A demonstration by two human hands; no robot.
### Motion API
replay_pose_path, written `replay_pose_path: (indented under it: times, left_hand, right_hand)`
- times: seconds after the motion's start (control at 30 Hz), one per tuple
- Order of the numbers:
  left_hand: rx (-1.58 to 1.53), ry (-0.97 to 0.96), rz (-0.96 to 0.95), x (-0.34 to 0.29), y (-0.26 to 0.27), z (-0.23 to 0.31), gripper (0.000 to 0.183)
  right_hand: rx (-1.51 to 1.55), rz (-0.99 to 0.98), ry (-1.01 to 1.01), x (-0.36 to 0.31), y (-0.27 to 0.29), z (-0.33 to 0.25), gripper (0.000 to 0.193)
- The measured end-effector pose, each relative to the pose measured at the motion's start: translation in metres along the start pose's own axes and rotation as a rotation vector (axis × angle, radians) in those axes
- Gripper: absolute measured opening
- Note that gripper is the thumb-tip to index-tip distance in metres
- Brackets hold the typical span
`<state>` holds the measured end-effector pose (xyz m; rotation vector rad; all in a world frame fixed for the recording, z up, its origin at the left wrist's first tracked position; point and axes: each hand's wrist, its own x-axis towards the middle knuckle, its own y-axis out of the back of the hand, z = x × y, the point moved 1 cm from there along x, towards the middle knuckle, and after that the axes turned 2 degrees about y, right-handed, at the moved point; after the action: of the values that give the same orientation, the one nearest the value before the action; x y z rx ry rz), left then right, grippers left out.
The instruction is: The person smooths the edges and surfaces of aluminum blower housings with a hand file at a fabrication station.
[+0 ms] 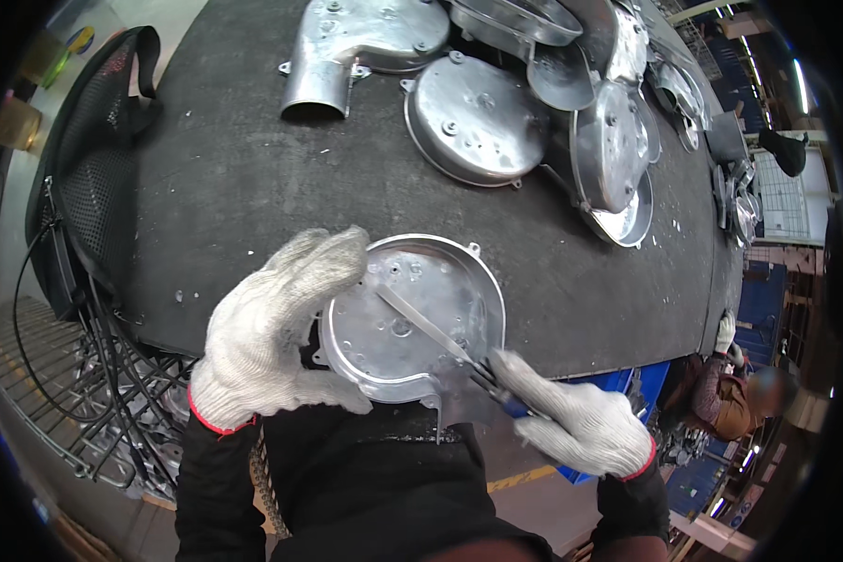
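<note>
The casting sits open side up at the near edge of the dark table, between the two gloved hands, its spout reaching toward the body on the lower right. The left hand lies right against its left side: the fingers bend over the upper-left rim and the thumb stretches by the lower-left rim, so that the hand straddles that side with a wide gap; whether it presses or only steadies, I cannot tell. The right hand is off the lower-right side, its fingers closed round the handle of a tool. The tool's long axis is what matters most: it runs slantwise from the handle, above the spout, up and leftward over the casting's floor, the tip pointing toward the left fingers and ending short of them. Whether the blade touches the floor or hangs just above it cannot be told. More castings lie well apart, toward the far side
</note>
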<state>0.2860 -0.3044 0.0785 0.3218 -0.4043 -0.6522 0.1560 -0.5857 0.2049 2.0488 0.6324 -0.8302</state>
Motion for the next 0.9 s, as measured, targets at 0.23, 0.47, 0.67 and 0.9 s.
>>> replay_pose_path:
  times: [0.23, 0.47, 0.67, 0.9]
  left_hand:
    - [0.024, -0.021, 0.009, -0.001, 0.002, 0.0, 0.107]
    - [0.011, -0.001, 0.007, -0.004, 0.001, -0.003, 0.107]
    - [-0.006, -0.02, 0.013, -0.002, 0.002, -0.002, 0.105]
    - [0.016, 0.0, -0.024, 0.0, 0.003, 0.0, 0.104]
  right_hand:
    - [-0.15, -0.086, 0.046, -0.011, -0.003, 0.014, 0.068]
    - [-0.2, -0.074, 0.055, -0.013, -0.005, 0.014, 0.067]
    - [-0.279, -0.083, 0.052, -0.006, 0.0, 0.007, 0.068]
    - [-0.164, -0.127, 0.063, -0.001, 0.005, 0.01, 0.069]
